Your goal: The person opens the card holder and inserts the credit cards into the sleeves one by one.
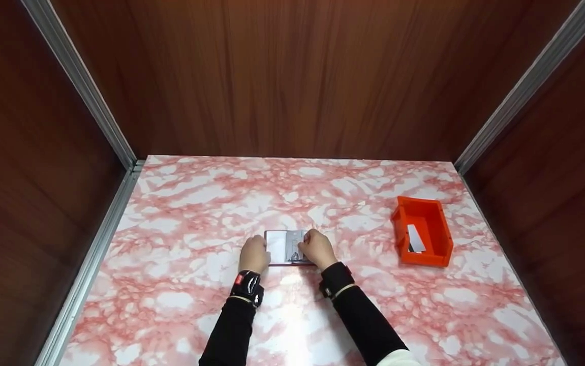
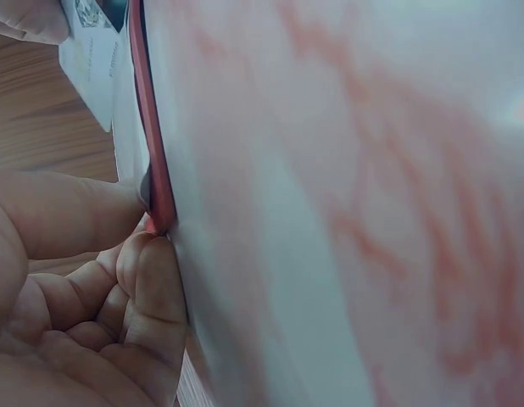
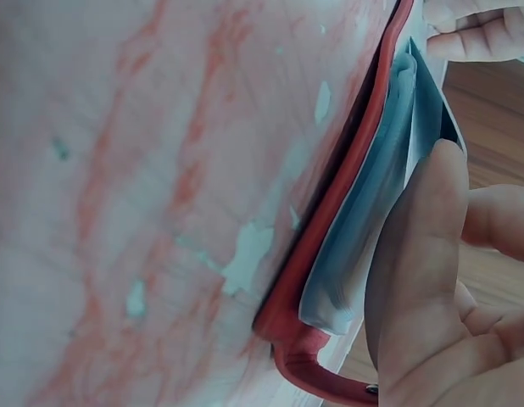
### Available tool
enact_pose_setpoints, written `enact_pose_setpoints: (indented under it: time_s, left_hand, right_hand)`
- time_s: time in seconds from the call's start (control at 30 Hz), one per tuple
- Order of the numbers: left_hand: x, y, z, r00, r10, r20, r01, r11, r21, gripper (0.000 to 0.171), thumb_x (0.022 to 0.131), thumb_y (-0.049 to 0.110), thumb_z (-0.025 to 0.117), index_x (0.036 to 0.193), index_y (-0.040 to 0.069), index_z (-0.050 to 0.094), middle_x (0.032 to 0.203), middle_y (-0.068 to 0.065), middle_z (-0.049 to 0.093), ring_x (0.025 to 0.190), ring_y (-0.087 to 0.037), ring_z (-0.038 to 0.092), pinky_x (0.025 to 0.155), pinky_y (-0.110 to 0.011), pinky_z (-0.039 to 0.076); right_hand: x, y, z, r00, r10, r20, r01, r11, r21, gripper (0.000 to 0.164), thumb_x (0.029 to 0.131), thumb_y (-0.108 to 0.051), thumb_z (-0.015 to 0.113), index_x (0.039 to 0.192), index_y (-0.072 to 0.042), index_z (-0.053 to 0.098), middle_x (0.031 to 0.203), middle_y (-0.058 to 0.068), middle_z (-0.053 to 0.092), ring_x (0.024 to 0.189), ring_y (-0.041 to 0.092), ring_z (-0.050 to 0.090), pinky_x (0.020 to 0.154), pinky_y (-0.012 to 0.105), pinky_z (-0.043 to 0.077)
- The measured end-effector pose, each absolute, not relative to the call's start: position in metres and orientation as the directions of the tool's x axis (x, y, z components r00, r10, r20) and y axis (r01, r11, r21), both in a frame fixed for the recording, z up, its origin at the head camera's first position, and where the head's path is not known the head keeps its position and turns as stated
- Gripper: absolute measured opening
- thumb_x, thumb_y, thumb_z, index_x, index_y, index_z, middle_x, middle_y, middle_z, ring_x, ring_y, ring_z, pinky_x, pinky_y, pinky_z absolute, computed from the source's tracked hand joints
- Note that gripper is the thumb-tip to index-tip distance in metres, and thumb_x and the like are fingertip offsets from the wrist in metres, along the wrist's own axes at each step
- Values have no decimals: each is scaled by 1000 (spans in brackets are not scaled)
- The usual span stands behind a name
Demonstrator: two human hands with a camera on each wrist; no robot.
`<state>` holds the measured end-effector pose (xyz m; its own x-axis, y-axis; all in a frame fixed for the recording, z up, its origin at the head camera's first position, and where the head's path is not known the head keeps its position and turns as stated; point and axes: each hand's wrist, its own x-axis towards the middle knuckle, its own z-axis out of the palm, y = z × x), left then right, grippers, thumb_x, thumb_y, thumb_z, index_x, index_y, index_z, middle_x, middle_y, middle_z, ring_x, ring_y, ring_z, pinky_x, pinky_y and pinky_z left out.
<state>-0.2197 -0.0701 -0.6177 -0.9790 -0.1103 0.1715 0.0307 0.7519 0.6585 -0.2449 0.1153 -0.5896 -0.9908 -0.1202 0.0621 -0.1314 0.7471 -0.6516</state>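
Observation:
A red card holder with clear plastic sleeves lies spread open on the table between the two hands, as the head view shows. My left hand pinches the left edge of its cover between thumb and forefinger, the other fingers curled below. My right hand pinches a thin printed card over the sleeves, thumb on its near face. In the right wrist view this card stands tilted against the sleeve stack. The right fingers cover part of the holder's right half.
To the right stands an orange bin with a white card leaning inside it. The red-and-white marbled table is enclosed by dark wood panels at the back and both sides, with metal rails along the corners.

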Motion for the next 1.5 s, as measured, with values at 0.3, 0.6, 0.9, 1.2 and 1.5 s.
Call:
enact_pose_setpoints:
  time_s: [0.3, 0.6, 0.9, 1.2, 1.5]
  left_hand:
    - [-220, -71, -616, -980, -96, 173, 40, 759, 650, 16, 71, -4, 73, 83, -2, 63, 79, -14, 59, 81, -36, 59, 78, -48, 49]
    - [-220, -71, -612, -989, -98, 112, 1, 751, 660, 16, 74, -2, 72, 89, -4, 66, 83, -14, 62, 83, -34, 60, 80, -48, 49]
    - [-220, -72, -615, -986, -91, 143, 27, 751, 660, 16, 73, -1, 73, 87, -3, 65, 80, -12, 61, 81, -34, 60, 78, -47, 49]
    - [-222, -73, -616, -987, -103, 122, 7, 735, 677, 18, 74, 2, 75, 88, -2, 65, 82, -12, 61, 81, -34, 61, 78, -47, 50]
    - [-223, -73, -619, -985, -93, 146, 27, 751, 660, 19, 73, 3, 75, 89, -2, 65, 82, -14, 63, 82, -36, 63, 79, -47, 50]
  right_hand:
    - [-247, 112, -592, -992, -125, 32, -118, 780, -614, 14, 80, -11, 69, 86, -3, 59, 72, 6, 58, 71, 25, 57, 71, 40, 49]
    - [-247, 105, -591, -981, -182, 68, -187, 794, -578, 14, 81, -7, 69, 91, 2, 66, 79, 12, 66, 76, 31, 62, 76, 44, 51]
    - [-243, 95, -587, -961, -269, 72, -267, 819, -508, 11, 86, -8, 67, 92, 1, 69, 84, 14, 68, 80, 30, 64, 76, 45, 51]
    - [-240, 86, -590, -939, -331, 95, -331, 795, -508, 8, 86, -7, 69, 88, 1, 68, 77, 12, 66, 78, 30, 64, 75, 43, 51]
    - [-236, 84, -588, -933, -340, 114, -351, 799, -488, 13, 85, -7, 69, 93, 4, 69, 81, 15, 68, 81, 33, 67, 77, 43, 52]
